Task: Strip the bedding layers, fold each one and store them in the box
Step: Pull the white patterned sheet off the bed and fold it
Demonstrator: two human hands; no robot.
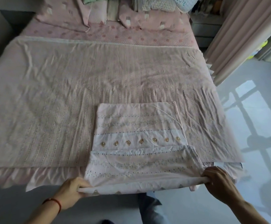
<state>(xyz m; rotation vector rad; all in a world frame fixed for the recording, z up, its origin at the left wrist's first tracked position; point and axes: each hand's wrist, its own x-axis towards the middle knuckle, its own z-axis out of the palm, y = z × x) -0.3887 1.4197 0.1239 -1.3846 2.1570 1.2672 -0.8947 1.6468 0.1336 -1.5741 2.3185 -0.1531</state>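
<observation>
Sheet (139,139): folded, lower centre; long axis left-right.
Left hand (72,190): fingers curled, gripping near-left fold.
Right hand (217,181): fingers curled, gripping near-right fold.
Fold direction: likely up-frame, away from both hands.

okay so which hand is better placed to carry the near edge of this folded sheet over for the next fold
Neither alone, probably: the left hand and right hand each grip a near corner of the folded sheet, so both should lift together. If only one, the right; its corner already looks raised.

Dim daylight from right; window glare on floor (251,113); soft blur, wide-angle edge bending.
</observation>
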